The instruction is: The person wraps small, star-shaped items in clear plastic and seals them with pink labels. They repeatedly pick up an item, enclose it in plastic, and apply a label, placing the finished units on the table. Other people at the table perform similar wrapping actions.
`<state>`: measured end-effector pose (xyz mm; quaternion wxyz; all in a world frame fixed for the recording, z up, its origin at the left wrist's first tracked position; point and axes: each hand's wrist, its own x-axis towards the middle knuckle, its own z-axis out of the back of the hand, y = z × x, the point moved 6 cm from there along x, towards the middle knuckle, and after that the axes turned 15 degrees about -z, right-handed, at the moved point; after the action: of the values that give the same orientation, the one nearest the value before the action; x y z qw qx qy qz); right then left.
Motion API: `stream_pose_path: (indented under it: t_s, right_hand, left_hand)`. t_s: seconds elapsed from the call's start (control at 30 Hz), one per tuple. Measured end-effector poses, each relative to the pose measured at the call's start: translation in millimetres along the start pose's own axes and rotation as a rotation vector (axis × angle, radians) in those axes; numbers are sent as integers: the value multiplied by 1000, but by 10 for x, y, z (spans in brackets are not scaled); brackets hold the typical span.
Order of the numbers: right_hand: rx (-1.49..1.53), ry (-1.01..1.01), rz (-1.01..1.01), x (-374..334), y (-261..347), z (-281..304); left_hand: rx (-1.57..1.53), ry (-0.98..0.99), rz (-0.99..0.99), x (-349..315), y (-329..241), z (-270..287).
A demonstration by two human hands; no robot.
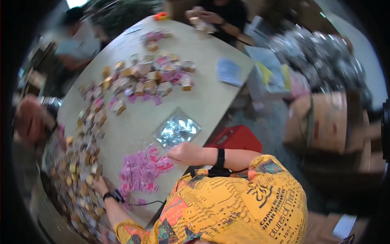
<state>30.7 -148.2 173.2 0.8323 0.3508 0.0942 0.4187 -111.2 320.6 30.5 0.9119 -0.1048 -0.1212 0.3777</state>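
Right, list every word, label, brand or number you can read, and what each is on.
Yellow shirt: dark printed words and numbers, partly legible; I won't copy them out.
Pink packets: markings too small and blurred to read.
Small packs: too blurred to read.
Pale blue sheet: too blurred to read.

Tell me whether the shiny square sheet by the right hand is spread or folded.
Spread: the shiny sheet lies flat on the table, its outline a wide diamond.

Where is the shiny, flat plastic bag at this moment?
In the head view, the bag lies on the table near the picture's centre, just beyond the right hand and up-right of the pink packets.
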Motion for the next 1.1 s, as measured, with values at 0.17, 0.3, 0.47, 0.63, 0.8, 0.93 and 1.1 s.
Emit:
stream_pose_path:
  t_s: [0.17,0.3,0.47,0.63,0.8,0.93,1.1]
  right_hand:
    - [36,-48,-175,-191,-46,69]
    - [-3,-128,-204,-276,-69,44]
    - [26,-242,-217,-305,-155,142]
    - [5,-232,-86,-59,-94,132]
    - [1,-233,38,141,-44,130]
    - [-157,-120,149,365,62,15]
    - [289,-179,72,563,-40,296]
  left_hand:
    - [180,152,-15,253,205,-261]
    - [130,156,101,340,277,-400]
    - [-275,-126,527,22,-127,17]
    - [-1288,-265,877,-36,715,-555]
    - [-1911,-420,583,-359,-618,231]
    - [-1883,-234,320,-726,-855,829]
    - [-1222,52,-205,-939,-1755,1136]
